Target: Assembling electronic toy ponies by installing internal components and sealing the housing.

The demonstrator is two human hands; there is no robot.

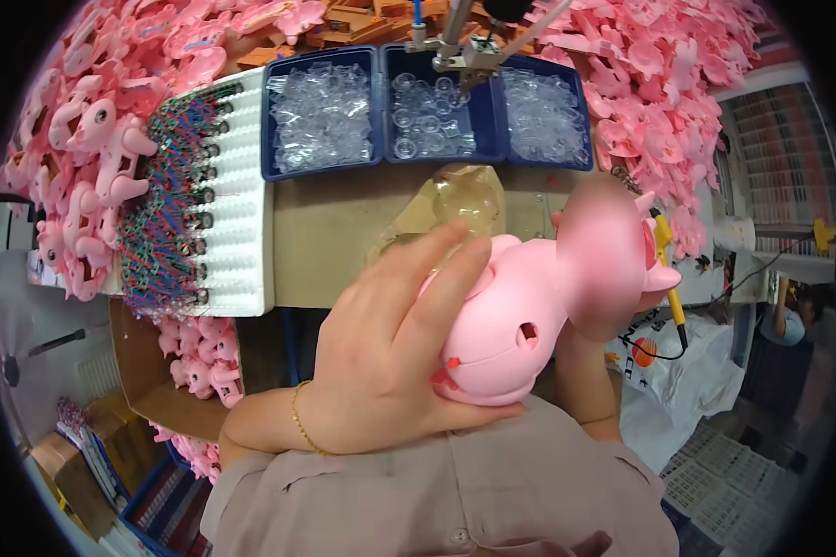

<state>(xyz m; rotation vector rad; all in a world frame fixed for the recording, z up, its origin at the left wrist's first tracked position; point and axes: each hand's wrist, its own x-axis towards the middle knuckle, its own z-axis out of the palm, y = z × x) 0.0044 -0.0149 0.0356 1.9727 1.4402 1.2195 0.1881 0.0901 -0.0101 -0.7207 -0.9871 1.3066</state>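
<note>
A pink plastic toy animal body [502,325] is held up in front of my chest. My left hand [381,325] is closed round its rounded end, thumb underneath and fingers over the top. A small square hole and a little red spot show on the toy's side. Its other end, toward the right, is smeared, with pink pointed pieces at the edge. My right forearm [585,381] rises behind that end; the right hand itself is hidden or smeared there. Just beyond my left fingers, a yellowish see-through rounded holder [469,200] rests on the table.
Blue trays [382,102] of transparent plastic domes stand behind, under a metal machine head [474,60]. A white foam tray [241,204] bears wired parts at left. Pink pieces [664,93] heap on both sides. A yellow pen-shaped tool [669,269] with a cord stands at right.
</note>
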